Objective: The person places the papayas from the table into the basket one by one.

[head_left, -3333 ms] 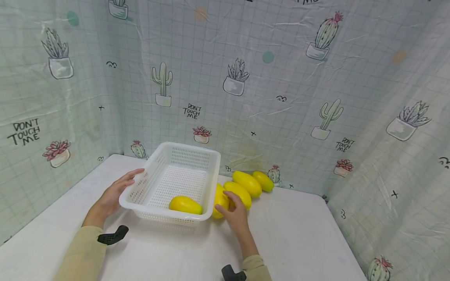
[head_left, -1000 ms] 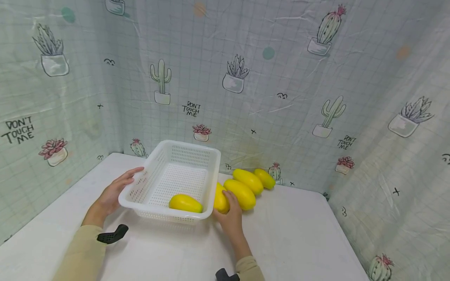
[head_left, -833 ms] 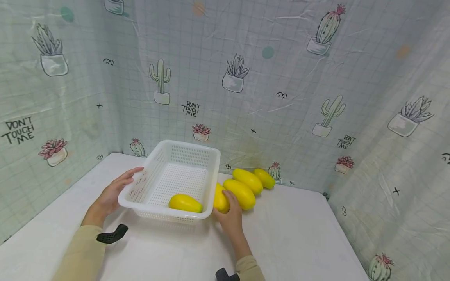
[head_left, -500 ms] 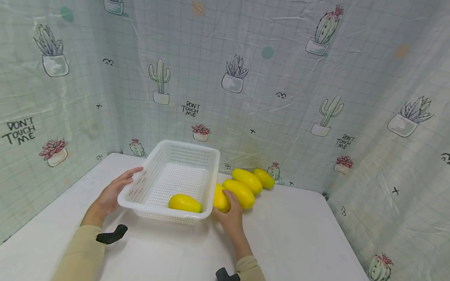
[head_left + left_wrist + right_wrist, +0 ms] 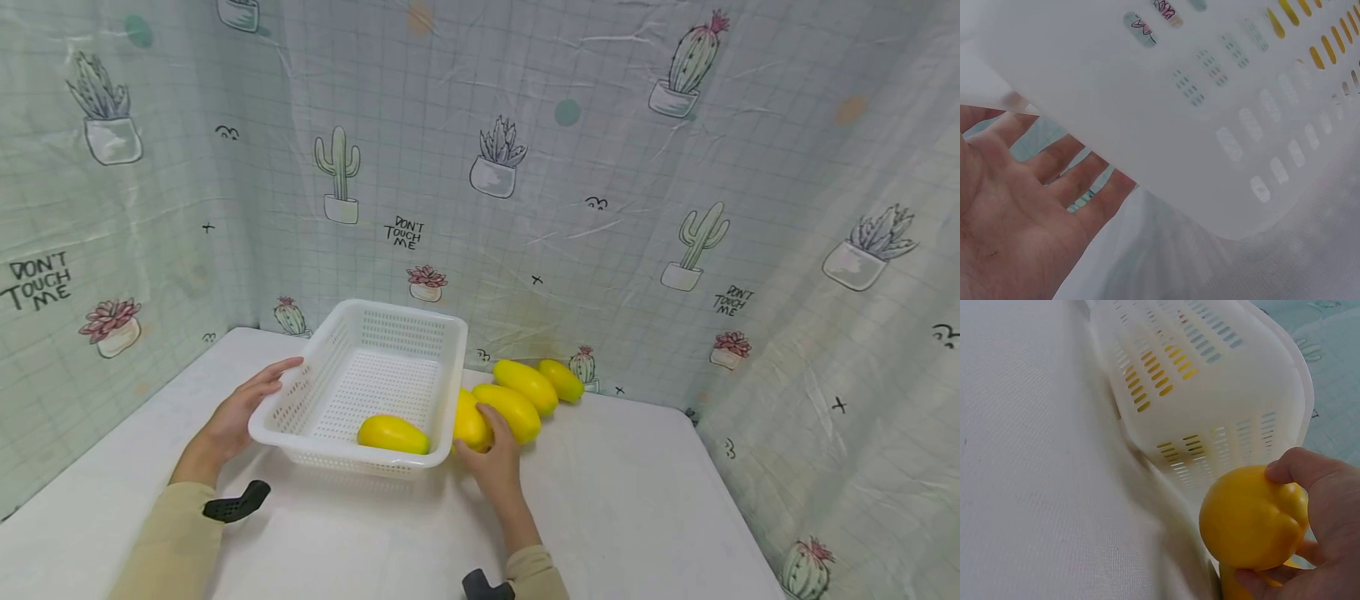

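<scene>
My left hand (image 5: 238, 417) rests with spread, fairly straight fingers at the left side of a white plastic basket (image 5: 288, 440). In the left wrist view its fingers (image 5: 1060, 153) pass behind the basket's edge. One yellow mango (image 5: 393, 434) with a greenish tip lies inside the basket, at the near right corner. Beside the basket's right wall, my right hand (image 5: 495, 462) grips another yellow mango (image 5: 471, 423), thumb on the near side and fingers over the far side. The right wrist view shows the lobed end of this held mango (image 5: 1250, 519) close to the basket wall.
Several more yellow mangoes lie in a slanting row behind the right hand: one (image 5: 510, 408) closest, one (image 5: 527, 387) beyond it, and a greener one (image 5: 562, 381) at the back. A cactus-print curtain (image 5: 615, 275) hangs behind the white-covered table (image 5: 630, 492).
Since the earliest frame, my right hand has closed in on the mango beside the basket and taken hold of it. The left hand and basket stay nearly still.
</scene>
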`<state>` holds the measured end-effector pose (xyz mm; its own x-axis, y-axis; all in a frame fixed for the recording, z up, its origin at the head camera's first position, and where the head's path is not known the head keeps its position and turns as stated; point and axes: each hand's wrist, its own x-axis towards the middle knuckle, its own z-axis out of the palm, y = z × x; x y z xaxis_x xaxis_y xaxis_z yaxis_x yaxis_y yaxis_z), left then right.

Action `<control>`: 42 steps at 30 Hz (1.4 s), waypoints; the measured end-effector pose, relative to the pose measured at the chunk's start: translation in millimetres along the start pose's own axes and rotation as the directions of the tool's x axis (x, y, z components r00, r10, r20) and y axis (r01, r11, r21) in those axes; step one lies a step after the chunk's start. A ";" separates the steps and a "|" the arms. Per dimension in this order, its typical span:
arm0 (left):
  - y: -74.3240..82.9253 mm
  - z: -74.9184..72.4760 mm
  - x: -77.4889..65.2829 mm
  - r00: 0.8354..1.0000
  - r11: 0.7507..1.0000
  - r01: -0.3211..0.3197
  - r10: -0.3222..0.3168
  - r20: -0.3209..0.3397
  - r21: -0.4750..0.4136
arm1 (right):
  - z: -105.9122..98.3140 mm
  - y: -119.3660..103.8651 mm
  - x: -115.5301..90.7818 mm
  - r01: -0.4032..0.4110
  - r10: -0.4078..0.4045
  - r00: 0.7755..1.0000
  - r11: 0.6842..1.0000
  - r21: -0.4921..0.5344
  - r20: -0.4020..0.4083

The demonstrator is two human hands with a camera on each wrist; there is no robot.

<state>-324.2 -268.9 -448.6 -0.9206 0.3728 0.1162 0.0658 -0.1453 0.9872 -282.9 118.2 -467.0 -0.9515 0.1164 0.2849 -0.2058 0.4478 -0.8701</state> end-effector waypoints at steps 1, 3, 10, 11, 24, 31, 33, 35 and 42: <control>0.2 0.2 -0.3 1.000 1.000 -0.004 0.004 0.006 -0.004 | -0.6 -0.7 0.0 -0.001 0.001 1.000 1.000 0.002 0.001; -0.2 0.0 -0.6 1.000 1.000 -0.008 0.008 0.015 -0.012 | -1.7 -1.6 -0.1 -0.003 0.003 1.000 1.000 0.007 0.003; -1.3 0.4 -1.6 1.000 1.000 -0.013 0.013 0.015 0.000 | -3.4 -2.1 0.6 0.002 -0.003 1.000 1.000 0.026 0.005; -1.5 0.2 -1.5 1.000 1.000 -0.013 0.013 0.014 0.001 | -3.5 -2.0 0.9 0.005 -0.005 1.000 1.000 0.026 0.005; -0.3 -0.3 -0.6 1.000 1.000 -0.016 0.016 0.021 -0.005 | -5.7 -5.3 1.7 -0.002 0.003 1.000 1.000 0.003 -0.014; -1.6 -0.7 -1.4 0.998 1.000 -0.026 0.027 0.048 -0.015 | -6.0 -5.6 1.6 -0.014 0.014 1.000 1.000 0.000 -0.014; -1.7 -0.7 -1.7 0.998 0.999 -0.031 0.032 0.052 -0.020 | -6.4 -5.9 1.5 -0.011 0.011 1.000 1.000 -0.001 -0.014; -1.3 -0.3 -2.0 0.999 0.999 -0.028 0.029 0.046 -0.018 | -6.9 -6.0 1.4 -0.003 0.003 1.000 1.000 0.000 -0.016; -1.0 0.0 -1.7 0.999 1.000 -0.024 0.025 0.028 -0.006 | -9.0 -7.0 1.4 0.017 -0.017 1.000 1.000 -0.010 -0.026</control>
<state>-322.8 -269.3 -449.8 -0.9075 0.3948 0.1435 0.0860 -0.1597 0.9834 -280.7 123.2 -456.9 -0.9413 0.1319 0.3106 -0.2198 0.4587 -0.8610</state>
